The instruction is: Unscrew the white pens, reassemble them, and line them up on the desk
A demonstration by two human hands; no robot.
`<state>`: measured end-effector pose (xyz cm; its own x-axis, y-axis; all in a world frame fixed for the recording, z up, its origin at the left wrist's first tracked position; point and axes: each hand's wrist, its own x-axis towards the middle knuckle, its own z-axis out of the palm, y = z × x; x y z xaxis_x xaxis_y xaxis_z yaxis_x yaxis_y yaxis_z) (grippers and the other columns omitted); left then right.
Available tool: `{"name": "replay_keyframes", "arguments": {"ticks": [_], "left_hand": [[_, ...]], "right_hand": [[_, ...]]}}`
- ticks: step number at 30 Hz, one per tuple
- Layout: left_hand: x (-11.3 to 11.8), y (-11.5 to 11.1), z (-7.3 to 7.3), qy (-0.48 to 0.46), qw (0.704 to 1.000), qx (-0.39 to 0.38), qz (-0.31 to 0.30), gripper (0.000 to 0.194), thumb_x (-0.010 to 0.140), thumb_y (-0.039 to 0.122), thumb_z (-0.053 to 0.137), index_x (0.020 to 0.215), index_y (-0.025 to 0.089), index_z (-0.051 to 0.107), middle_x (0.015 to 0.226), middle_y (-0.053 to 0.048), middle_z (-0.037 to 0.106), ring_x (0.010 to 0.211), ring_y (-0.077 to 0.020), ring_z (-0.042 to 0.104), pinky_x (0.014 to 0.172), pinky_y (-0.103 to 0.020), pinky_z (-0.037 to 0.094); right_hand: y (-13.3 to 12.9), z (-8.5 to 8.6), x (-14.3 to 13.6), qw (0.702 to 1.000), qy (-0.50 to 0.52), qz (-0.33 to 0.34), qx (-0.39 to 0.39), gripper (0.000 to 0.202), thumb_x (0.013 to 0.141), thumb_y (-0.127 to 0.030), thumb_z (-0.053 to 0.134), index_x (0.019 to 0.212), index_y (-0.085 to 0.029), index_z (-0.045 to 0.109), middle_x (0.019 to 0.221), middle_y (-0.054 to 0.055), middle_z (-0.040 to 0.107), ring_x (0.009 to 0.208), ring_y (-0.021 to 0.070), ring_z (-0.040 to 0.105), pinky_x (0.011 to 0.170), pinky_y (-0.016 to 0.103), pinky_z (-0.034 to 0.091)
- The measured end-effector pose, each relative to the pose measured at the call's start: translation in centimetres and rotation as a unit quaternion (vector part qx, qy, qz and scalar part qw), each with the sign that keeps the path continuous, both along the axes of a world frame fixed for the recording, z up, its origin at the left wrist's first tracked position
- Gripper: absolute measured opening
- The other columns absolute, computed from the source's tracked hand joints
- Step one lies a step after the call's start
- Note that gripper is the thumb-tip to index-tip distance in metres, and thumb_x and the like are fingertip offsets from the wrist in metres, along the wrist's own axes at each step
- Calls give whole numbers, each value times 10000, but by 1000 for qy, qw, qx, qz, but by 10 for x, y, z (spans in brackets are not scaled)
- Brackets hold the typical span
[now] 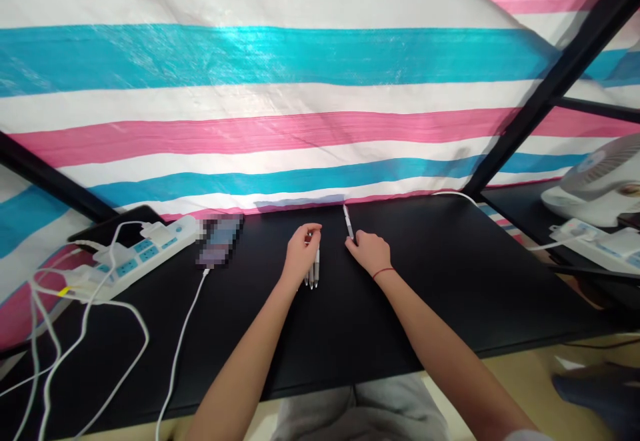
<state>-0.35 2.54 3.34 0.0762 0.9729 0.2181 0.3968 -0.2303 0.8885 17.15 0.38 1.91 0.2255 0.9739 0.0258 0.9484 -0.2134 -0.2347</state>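
Left hand [300, 254] clenches a bundle of pens [313, 273]; right hand [370, 252] fingers pinch a single pen [348, 221]. Risk: loose pens may slip and roll across the worktop [450, 281].

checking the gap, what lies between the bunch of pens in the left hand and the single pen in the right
Head view: only bare black tabletop lies between the white pens in the left hand and the single white pen in the right hand.

No text, label, brand, number or sign can be read anywhere.
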Motion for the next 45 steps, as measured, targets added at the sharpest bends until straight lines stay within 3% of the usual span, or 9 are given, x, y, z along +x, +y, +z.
{"name": "replay_keyframes", "arguments": {"ticks": [7, 11, 16, 21, 26, 31, 34, 39, 45], "left_hand": [[-22, 4, 9, 267, 963, 17, -19, 208, 839, 349, 489, 866, 210, 641, 823, -34, 631, 746, -183, 584, 713, -295, 437], [-16, -6, 8, 405, 914, 9, -24, 280, 816, 455, 520, 807, 199, 634, 874, -70, 612, 798, -225, 591, 700, -308, 432], [-4, -14, 3, 480, 877, 24, -16, 298, 802, 461, 552, 850, 178, 634, 962, -108, 603, 905, -265, 579, 741, -335, 436], [1, -16, 2, 448, 890, 65, -45, 236, 856, 364, 492, 805, 176, 626, 894, -77, 597, 864, -218, 580, 749, -313, 435], [7, -21, 7, 337, 917, 153, -149, 196, 866, 353, 496, 871, 192, 607, 880, -41, 576, 839, -177, 581, 744, -272, 440], [7, -19, 4, 301, 933, 117, -160, 283, 915, 381, 414, 1077, 193, 551, 1017, -67, 606, 874, -199, 601, 772, -308, 455], [4, -14, 0, 287, 936, 95, -179, 299, 945, 345, 341, 1113, 186, 531, 1038, -76, 627, 927, -215, 604, 819, -329, 447], [1, -9, 2, 256, 945, 88, -182, 310, 951, 323, 299, 955, 177, 572, 899, -65, 640, 858, -209, 605, 790, -320, 439], [-2, -9, 10, 236, 951, 57, -191, 354, 952, 360, 277, 858, 197, 578, 718, -11, 600, 694, -174, 580, 673, -281, 418]], "right_hand": [[0, -1, 2, 1000, -1, 8, -4, 390, 898, -462, 356, 856, -200, 641, 789, 88, 672, 743, 243, 651, 627, 295, 409], [-2, -1, 4, 1000, 11, 12, 2, 385, 891, -481, 377, 833, -202, 636, 768, 76, 666, 716, 221, 639, 606, 271, 380], [-4, -5, 9, 998, 40, 13, 35, 356, 873, -472, 418, 723, -209, 605, 684, 46, 638, 639, 197, 603, 555, 260, 329], [-8, -5, 14, 974, 161, 100, 125, 302, 877, -427, 447, 714, -212, 584, 584, 0, 563, 576, 155, 548, 558, 255, 343], [-8, -2, 18, 877, 431, 165, 131, 287, 846, -488, 515, 878, -210, 578, 596, -30, 561, 530, 126, 532, 542, 243, 407], [-2, -1, 27, 766, 623, 108, 120, 315, 789, -498, 605, 819, -190, 549, 627, 5, 624, 505, 130, 576, 462, 233, 424], [-1, 2, 35, 726, 674, 80, 114, 319, 759, -472, 657, 848, -183, 554, 695, 38, 667, 601, 161, 641, 529, 256, 480], [-5, 8, 45, 732, 663, 151, 40, 286, 792, -453, 637, 857, -184, 565, 713, 25, 657, 616, 139, 627, 587, 273, 496], [-8, 12, 49, 754, 612, 215, 107, 277, 805, -426, 636, 951, -200, 571, 754, 26, 652, 700, 161, 636, 673, 329, 523]]}}
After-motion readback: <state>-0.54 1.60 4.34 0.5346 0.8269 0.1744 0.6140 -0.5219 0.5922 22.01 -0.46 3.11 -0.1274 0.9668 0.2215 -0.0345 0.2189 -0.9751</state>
